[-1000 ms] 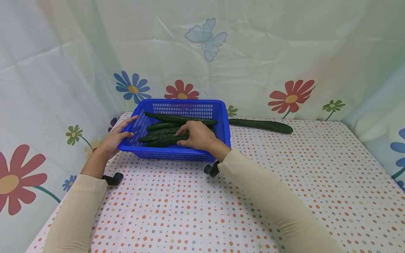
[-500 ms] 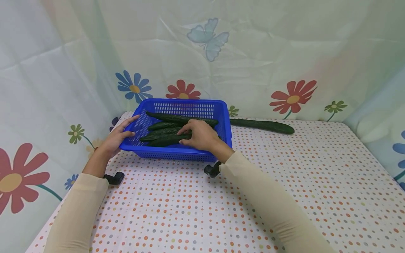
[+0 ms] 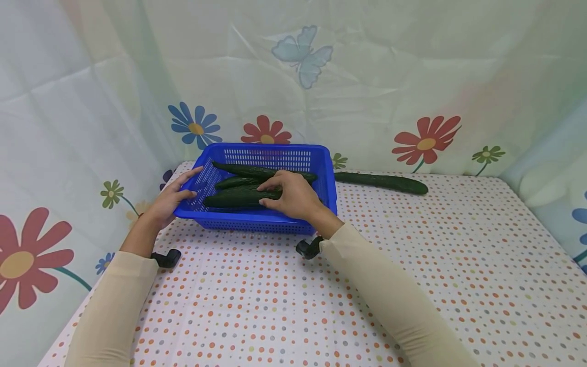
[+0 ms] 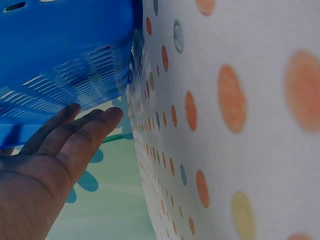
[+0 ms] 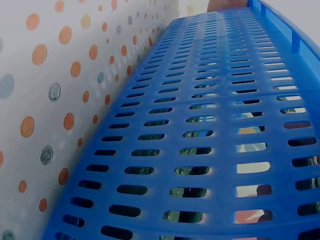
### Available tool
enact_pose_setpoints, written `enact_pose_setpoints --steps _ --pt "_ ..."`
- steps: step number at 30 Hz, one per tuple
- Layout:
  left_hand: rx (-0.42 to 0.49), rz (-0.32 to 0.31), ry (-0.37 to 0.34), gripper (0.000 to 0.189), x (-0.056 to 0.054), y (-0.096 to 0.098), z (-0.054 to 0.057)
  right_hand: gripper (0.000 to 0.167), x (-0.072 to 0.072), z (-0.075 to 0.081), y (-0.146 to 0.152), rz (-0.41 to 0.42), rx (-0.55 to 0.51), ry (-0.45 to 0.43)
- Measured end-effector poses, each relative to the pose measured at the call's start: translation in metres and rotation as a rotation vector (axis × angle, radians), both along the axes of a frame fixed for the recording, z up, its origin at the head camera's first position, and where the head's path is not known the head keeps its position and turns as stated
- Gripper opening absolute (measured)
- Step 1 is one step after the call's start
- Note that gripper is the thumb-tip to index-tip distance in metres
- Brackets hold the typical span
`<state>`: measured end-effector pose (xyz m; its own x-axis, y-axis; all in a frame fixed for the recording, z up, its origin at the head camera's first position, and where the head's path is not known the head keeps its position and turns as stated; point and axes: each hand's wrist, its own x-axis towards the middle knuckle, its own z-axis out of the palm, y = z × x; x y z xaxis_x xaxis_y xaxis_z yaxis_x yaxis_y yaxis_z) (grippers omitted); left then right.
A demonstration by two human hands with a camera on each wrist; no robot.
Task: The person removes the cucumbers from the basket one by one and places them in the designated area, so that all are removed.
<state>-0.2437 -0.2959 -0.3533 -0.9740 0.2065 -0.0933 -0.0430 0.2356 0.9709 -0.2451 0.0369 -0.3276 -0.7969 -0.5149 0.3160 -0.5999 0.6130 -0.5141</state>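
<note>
A blue slotted plastic basket [image 3: 215,216] stands on the dotted cloth, with several dark green cucumbers lying lengthwise inside. My right hand [image 3: 295,196] reaches over the basket's front rim and pinches the front cucumber [image 3: 234,199] between thumb and fingers. This cucumber overlaps the one behind it in the head view, and its right part is hidden by the hand. At the basket's left end, my left hand [image 3: 169,201] holds the rim, thumb over the inside and fingers [image 4: 85,137] along the outside. Only the basket's slotted side [image 5: 200,120] fills most of the right wrist view.
Another cucumber [image 3: 382,182] lies on the cloth right of the basket, near the table's back edge. A flowered curtain [image 3: 357,102] hangs behind the table and along both sides. Each wrist carries a small black camera mount [image 3: 308,247].
The front cucumber has shifted back and to the left within the basket, now covering more of the one behind it. My right hand moves with it slightly; my left hand stays on the rim.
</note>
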Motion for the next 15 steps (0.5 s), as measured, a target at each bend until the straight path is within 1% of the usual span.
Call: enact_pose_setpoints --steps 8,15 --pt "-0.008 0.004 0.002 0.065 0.0011 0.0007 0.0011 0.027 0.0014 0.001 0.0009 -0.005 -0.012 0.01" --pt "-0.012 0.003 -0.001 0.065 0.0012 0.0015 0.0018 0.027 0.0035 0.0022 0.0015 -0.003 -0.075 0.065"
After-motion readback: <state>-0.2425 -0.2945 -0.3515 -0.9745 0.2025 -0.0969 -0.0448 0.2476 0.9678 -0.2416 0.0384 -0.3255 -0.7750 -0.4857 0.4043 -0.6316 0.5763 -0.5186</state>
